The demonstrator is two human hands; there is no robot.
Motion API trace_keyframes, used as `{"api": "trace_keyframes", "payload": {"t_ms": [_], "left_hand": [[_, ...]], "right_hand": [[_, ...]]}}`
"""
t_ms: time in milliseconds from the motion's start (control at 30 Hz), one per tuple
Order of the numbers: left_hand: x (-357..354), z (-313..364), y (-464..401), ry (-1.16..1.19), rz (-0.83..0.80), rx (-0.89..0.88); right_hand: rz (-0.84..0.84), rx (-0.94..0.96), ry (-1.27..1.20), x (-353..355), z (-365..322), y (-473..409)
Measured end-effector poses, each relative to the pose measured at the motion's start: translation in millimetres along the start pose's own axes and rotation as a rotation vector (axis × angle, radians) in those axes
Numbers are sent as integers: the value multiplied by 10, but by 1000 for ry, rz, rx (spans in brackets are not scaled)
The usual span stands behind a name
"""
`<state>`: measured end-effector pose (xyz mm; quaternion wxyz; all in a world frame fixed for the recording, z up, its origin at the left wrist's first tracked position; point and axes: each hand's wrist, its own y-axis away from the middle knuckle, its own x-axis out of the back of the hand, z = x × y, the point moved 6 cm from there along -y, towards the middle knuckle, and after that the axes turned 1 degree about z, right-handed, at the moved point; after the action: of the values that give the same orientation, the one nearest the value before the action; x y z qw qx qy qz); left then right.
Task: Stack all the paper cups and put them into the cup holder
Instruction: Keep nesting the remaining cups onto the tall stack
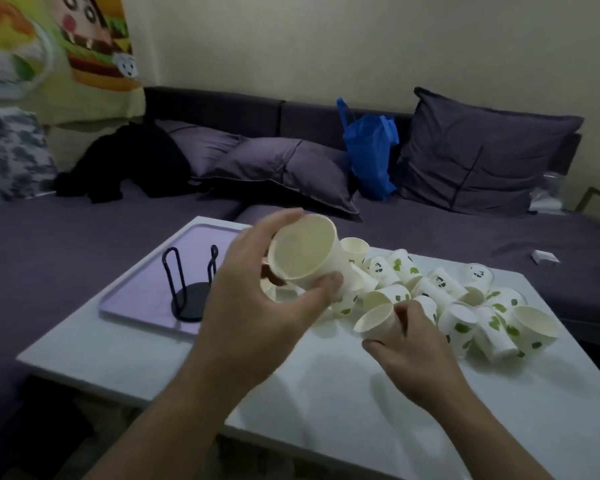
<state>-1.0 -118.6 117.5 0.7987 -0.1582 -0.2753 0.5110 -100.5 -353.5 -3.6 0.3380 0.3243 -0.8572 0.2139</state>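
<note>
Stacking barely begun: left hand [257,289] grips one paper cup [307,252], right hand [407,336] pinches another [374,320]; loose cups [465,306] litter the counter [326,386], wire cup holder [191,282] empty.

A white desk [326,393] stands in front of a dark purple sofa [84,237]. On the desk's far left part lies a lilac tray [142,292]. Three purple cushions rest against the sofa back: one far left [201,147], one in the middle [291,174], and a larger, upright one on the right [478,154]. A blue plastic bag [371,150] sits between the middle and right cushions. A black garment [125,164] lies crumpled on the sofa's left. A cartoon-printed cloth [97,39] hangs at the far left. A small white packet [545,257] lies on the sofa seat at right.
</note>
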Motion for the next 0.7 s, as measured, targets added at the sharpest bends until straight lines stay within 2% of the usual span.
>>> {"api": "trace_keyframes", "payload": {"t_ms": [100, 200, 367, 467, 567, 700], "left_hand": [[375, 10, -157, 22, 149, -10], [556, -131, -195, -19, 191, 45], [545, -439, -155, -124, 124, 126], [500, -617, -125, -192, 27, 223], [427, -781, -80, -180, -88, 362], [325, -908, -5, -167, -145, 431]], "right_hand": [[20, 21, -113, 27, -75, 77], [25, 52, -224, 14, -170, 119], [57, 55, -420, 39, -379, 105], [88, 71, -557, 68, -592, 89], [94, 134, -712, 123, -929, 115], [53, 252, -862, 159, -1392, 185]]}}
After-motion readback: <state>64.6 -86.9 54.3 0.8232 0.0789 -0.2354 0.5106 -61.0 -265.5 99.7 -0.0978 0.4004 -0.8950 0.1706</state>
